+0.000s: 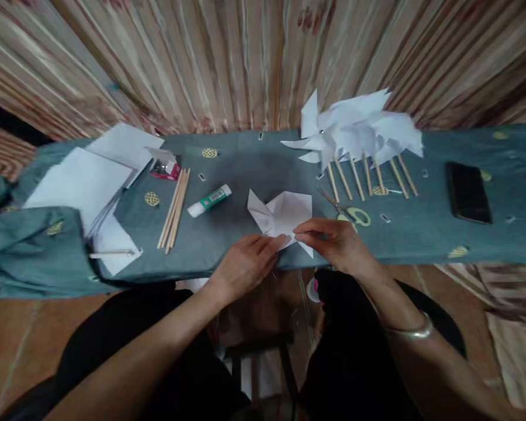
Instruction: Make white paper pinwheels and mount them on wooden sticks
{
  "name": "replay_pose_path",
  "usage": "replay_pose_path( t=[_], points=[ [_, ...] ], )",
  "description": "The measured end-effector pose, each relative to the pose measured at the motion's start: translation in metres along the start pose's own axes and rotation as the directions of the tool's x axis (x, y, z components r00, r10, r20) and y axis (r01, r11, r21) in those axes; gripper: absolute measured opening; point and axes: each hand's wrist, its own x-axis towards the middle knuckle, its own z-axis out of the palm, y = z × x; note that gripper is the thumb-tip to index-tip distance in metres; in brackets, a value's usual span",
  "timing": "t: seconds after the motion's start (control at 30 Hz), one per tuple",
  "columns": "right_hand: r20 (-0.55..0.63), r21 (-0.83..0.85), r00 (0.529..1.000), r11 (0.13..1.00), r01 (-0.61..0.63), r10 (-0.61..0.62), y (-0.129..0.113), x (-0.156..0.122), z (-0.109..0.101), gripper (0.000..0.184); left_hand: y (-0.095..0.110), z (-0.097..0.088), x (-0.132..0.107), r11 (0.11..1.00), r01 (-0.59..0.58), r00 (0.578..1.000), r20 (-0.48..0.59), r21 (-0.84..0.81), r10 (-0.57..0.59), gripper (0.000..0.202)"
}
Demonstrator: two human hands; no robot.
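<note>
A partly folded white paper pinwheel (pixel 289 211) lies near the front edge of the cloth-covered table, one flap standing up at its left. My left hand (pixel 249 263) presses its fingers onto the lower edge of the paper, thumb and fingers close together. From the right, my right hand (pixel 328 240) pinches a piece of the same paper between thumb and forefinger. The fingers cover the lower part of the folds. Just beyond my right hand lie scissors (pixel 353 214) with pale yellow-green handles. A green and white glue stick (pixel 209 200) rests left of the paper.
Finished paper pinwheels (pixel 359 131) on wooden sticks lie at the back right. A dark phone (pixel 468 193) is at the far right. Leftward are loose wooden sticks (pixel 174 210), a small red box (pixel 165 166) and white paper sheets (pixel 83 181). A striped curtain (pixel 245 64) hangs behind the table.
</note>
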Motion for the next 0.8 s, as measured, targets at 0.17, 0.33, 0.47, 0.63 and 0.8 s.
replay_pose_path(
  t=[0.17, 0.33, 0.47, 0.63, 0.8],
  points=[
    [-0.068, -0.046, 0.998, 0.999, -0.004, 0.001, -0.001, 0.015, 0.010, 0.022, 0.003, 0.004, 0.006, 0.998, -0.030, 0.998, 0.046, -0.053, 0.032, 0.031],
    [-0.089, -0.076, 0.995, 0.997, 0.027, -0.034, 0.001, 0.028, 0.018, 0.025, 0.000, 0.006, 0.005, 0.992, 0.036, 0.999, 0.026, -0.123, -0.033, 0.023],
    [-0.108, -0.146, 0.993, 0.989, 0.037, -0.053, 0.002, 0.032, 0.024, 0.025, 0.001, 0.007, 0.004, 0.979, 0.088, 0.996, 0.032, -0.185, -0.084, 0.024],
    [-0.129, -0.168, 0.991, 0.986, 0.021, -0.043, 0.003, 0.033, 0.031, 0.025, 0.001, 0.007, 0.003, 0.960, 0.135, 0.991, 0.055, -0.244, -0.125, 0.025],
    [-0.147, -0.186, 0.989, 0.982, -0.020, -0.008, 0.003, 0.033, 0.035, 0.026, 0.001, 0.005, 0.003, 0.957, 0.161, 0.986, 0.078, -0.240, -0.146, 0.025]
  ],
)
